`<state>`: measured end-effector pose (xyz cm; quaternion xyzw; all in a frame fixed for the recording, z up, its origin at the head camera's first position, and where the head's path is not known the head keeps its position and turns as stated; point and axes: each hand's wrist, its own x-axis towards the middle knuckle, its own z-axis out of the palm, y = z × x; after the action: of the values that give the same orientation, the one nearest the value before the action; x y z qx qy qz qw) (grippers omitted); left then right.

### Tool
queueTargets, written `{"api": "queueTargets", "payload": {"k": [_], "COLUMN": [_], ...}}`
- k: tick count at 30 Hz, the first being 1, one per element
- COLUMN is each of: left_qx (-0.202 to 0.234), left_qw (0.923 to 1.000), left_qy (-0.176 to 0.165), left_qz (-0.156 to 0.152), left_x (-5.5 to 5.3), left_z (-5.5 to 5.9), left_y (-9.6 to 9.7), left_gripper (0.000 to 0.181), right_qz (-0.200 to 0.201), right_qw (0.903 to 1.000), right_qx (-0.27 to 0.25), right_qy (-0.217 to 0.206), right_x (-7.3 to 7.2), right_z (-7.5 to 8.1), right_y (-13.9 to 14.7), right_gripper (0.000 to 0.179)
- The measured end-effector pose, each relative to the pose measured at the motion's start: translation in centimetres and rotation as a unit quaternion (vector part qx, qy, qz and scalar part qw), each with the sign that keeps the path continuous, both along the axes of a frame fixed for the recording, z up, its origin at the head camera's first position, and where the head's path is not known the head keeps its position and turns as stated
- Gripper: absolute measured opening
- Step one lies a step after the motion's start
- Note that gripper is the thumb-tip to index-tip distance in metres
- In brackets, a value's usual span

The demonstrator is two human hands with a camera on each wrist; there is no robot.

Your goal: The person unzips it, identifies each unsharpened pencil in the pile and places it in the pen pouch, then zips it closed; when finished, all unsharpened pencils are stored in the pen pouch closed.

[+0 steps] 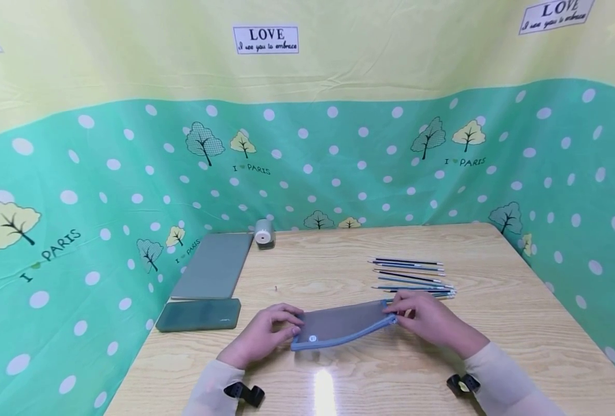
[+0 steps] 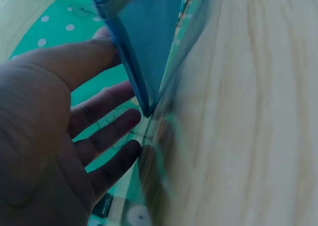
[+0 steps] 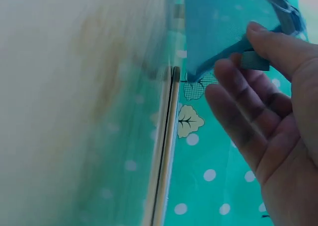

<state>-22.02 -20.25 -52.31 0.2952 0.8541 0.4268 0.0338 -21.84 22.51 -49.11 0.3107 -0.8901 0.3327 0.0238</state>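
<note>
A grey mesh zip pouch (image 1: 340, 322) with blue edging is held up at both ends just above the wooden table. My left hand (image 1: 260, 335) pinches its left end; in the left wrist view the thumb and index finger are at the blue edge of the pouch (image 2: 149, 32), the other fingers spread loosely. At the right end, by the zip, my right hand (image 1: 434, 320) pinches the pouch's corner. The right wrist view has the thumb and index finger on the blue edging of the pouch (image 3: 218, 32), near a small fabric tab (image 3: 255, 61). Whether anything lies inside is unclear.
Several pencils (image 1: 408, 264) lie in a loose group behind my right hand. To the left are a dark green case (image 1: 199, 315) and a flat grey board (image 1: 216, 263). A small white and dark device (image 1: 264, 233) stands at the back edge. Patterned curtain surrounds the table (image 1: 307, 271).
</note>
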Motion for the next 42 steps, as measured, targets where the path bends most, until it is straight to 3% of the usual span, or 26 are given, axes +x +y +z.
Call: {"api": "queueTargets", "payload": {"k": [4,11,16,21,28,35,42], "left_qx": [0.014,0.041,0.068,0.090,0.114,0.096,0.085], "left_qw": [0.9997,0.9967,0.9873,0.9679,0.9542,0.9573,0.9623], "left_qy": [-0.005,0.013,0.092,0.179,0.222,0.226,0.204], "left_qz": [0.018,0.069,0.110,0.152,0.165,0.153,0.158], "left_x": [0.0,-0.1,-0.5,-0.9,-1.1,-1.0,-0.9], "left_z": [0.6,1.8,2.6,3.5,4.8,5.7,6.1], "left_y": [-0.4,-1.0,-1.8,-2.6,-1.8,0.5,3.1], "left_gripper": [0.018,0.018,0.011,0.012,0.015,0.012,0.010], "right_qz": [-0.002,-0.018,-0.032,-0.040,-0.060,-0.072,-0.082], "right_qw": [0.9994,0.9969,0.9942,0.9900,0.9890,0.9916,0.9917], "right_qx": [0.017,0.015,-0.011,-0.031,-0.042,-0.024,-0.020], "right_qy": [0.030,0.076,0.102,0.132,0.129,0.105,0.097], "right_x": [-0.2,-1.0,-1.9,-2.5,-3.4,-4.3,-4.7], "right_z": [0.7,1.5,1.7,2.2,2.8,3.3,3.5], "right_y": [-0.5,-1.5,-2.0,-2.8,-4.0,-5.3,-6.5], "right_gripper": [0.029,0.019,0.020,0.020,0.016,0.010,0.013]}}
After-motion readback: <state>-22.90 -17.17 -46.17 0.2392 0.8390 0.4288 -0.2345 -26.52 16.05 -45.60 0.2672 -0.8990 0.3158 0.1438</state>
